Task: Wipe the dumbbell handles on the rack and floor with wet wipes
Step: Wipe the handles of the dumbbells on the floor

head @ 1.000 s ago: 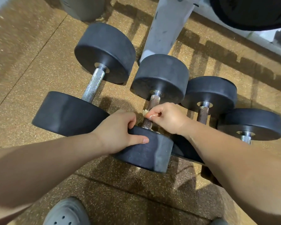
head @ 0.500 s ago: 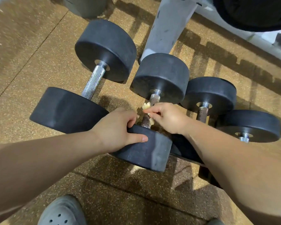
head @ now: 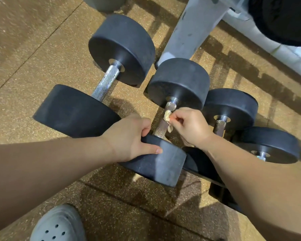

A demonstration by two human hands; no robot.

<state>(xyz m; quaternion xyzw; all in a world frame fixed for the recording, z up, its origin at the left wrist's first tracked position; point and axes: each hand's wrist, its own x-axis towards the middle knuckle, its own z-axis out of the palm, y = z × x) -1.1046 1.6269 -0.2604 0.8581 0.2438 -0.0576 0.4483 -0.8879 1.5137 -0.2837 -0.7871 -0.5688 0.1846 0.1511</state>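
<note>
Black rubber heads on steel bars: four dumbbells lie side by side on the speckled brown floor (head: 24, 58), and we are at the second from the left. Our left hand (head: 129, 136) grips the near head (head: 160, 164) of this second dumbbell (head: 179, 82), fingers curled over its top edge and the thumb laid flat along its rim; our right hand (head: 189, 126) pinches a small, crumpled, yellowish wet wipe (head: 167, 115) between thumb and fingertips, the other fingers curled in; the wipe is pressed against the right side of the rusty-brown handle (head: 160, 127), close to the far head, and a loose corner of it hangs lower beside the bar. To the left lies the largest dumbbell (head: 73, 110), its handle bright and chromed; to the right the third dumbbell (head: 231, 105), brown-handled, and beyond it the fourth dumbbell (head: 269, 145); our right forearm hides their near ends. A pale grey rack leg (head: 189, 32) stands just behind the second dumbbell's far head; a grey perforated shoe (head: 59, 225) shows at the lower left.
</note>
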